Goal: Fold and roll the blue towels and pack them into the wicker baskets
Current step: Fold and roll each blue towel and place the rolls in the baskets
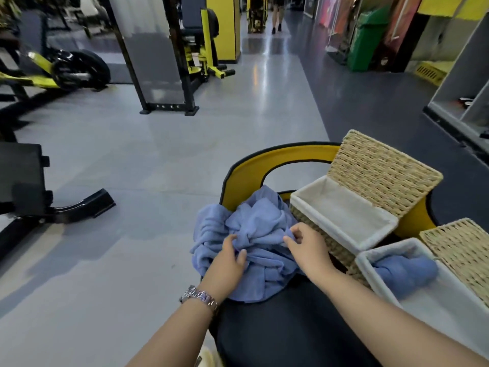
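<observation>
A: Hands recorded first. The left hand point(229, 258) is pressed into the heap of blue towels point(254, 242), fingers curled and bunching cloth under the palm. The right hand point(308, 246) is closed in a pinch on a fold at the heap's right edge. A metal watch point(199, 298) is seen on the left wrist.

B: Position of the heap?

A: On a dark padded seat point(277, 327), directly under both hands; its left side is draped over the seat edge. Beyond the hands, a yellow frame point(267, 160) curves around the seat's far end.

B: Baskets?

A: Just right of the right hand, a white-lined wicker basket point(344, 215) stands with its lid point(383, 170) tipped up; nothing is seen inside. Nearer, right of the forearm, a second basket point(391, 250) holds one blue towel point(404, 271); its lid point(460, 252) is also raised.

B: Free room?

A: Open grey floor point(132, 181) is noted left of the hands. Gym machines point(66, 72) stand well beyond.

B: Obscured items?

A: The second basket is cut by the frame edge. How many towels form the heap cannot be told.
</observation>
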Available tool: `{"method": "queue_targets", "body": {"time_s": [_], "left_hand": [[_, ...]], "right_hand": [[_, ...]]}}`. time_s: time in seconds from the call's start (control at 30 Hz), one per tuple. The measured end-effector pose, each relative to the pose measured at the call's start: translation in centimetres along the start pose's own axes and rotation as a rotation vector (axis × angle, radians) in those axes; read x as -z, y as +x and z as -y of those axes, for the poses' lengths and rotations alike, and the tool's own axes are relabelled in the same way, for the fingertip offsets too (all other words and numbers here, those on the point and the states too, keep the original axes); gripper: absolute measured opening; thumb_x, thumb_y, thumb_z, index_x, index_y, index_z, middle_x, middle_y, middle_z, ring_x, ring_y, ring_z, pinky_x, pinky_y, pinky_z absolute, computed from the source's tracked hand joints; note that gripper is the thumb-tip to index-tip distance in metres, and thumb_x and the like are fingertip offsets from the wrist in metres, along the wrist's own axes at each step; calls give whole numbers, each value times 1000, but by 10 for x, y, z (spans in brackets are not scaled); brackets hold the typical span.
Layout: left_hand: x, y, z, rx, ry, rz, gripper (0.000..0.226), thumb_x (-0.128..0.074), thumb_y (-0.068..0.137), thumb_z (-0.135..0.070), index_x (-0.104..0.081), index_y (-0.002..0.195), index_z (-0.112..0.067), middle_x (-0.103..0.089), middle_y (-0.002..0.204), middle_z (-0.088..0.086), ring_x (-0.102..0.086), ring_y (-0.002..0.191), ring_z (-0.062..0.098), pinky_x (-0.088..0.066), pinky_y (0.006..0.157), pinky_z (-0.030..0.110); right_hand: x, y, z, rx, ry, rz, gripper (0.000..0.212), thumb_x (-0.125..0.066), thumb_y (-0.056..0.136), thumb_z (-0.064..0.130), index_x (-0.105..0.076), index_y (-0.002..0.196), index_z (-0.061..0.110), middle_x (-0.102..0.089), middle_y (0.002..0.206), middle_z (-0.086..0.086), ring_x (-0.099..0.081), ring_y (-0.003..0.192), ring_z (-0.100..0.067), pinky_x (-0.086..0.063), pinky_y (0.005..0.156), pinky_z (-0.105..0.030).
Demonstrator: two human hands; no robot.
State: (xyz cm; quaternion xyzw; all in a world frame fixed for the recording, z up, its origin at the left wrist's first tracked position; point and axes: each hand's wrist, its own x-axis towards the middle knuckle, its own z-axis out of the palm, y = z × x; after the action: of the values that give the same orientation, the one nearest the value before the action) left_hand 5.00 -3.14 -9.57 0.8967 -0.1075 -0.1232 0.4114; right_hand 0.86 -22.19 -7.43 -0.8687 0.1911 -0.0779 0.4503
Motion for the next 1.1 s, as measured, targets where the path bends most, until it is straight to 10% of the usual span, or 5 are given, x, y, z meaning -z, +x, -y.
{"method": "queue_targets", "body": {"time_s": [0.13,0.5,0.8,0.97,1.1], "left_hand": [[-5,4,-8,65,-205,28,57,-55,93,-34,-30,142,-21,-64,107,12,-62,96,25,-50,82,35],[-7,-19,-28,-247,8,-98,26,-56,76,-48,-43,58,-34,-48,60,-7,-49,61,13,-39,57,31],[20,-76,-89,-26,-408,200,25,-47,97,-36,-52,106,-13,-61,105,10,-60,94,21,-54,81,39],[25,-111,-94,-61,-256,246,25,-63,89,-33,-44,83,-17,-48,66,-6,-44,61,9,-39,53,25],[10,-148,-73,-69,-221,548,16,-65,87,-36,-56,87,-23,-53,75,-7,-48,72,8,-40,64,20]], "right_hand": [[20,-30,-2,-2,96,-3,12,-62,89,20,-57,84,11,-65,80,-7,-61,75,-16,-45,65,-26],[77,-63,-16,-182,540,-250,11,-52,94,12,-55,91,22,-69,97,-14,-67,93,-31,-55,83,-47],[137,-93,18,-43,544,-170,22,-55,94,14,-55,112,27,-69,79,-1,-63,70,-18,-47,59,-29],[161,-120,26,-24,474,-240,23,-50,93,5,-68,92,18,-71,89,-4,-66,84,-19,-52,72,-33],[162,-145,-10,-201,93,-60,22,-49,88,-5,-67,90,9,-63,85,-8,-59,83,-25,-45,69,-27]]}}
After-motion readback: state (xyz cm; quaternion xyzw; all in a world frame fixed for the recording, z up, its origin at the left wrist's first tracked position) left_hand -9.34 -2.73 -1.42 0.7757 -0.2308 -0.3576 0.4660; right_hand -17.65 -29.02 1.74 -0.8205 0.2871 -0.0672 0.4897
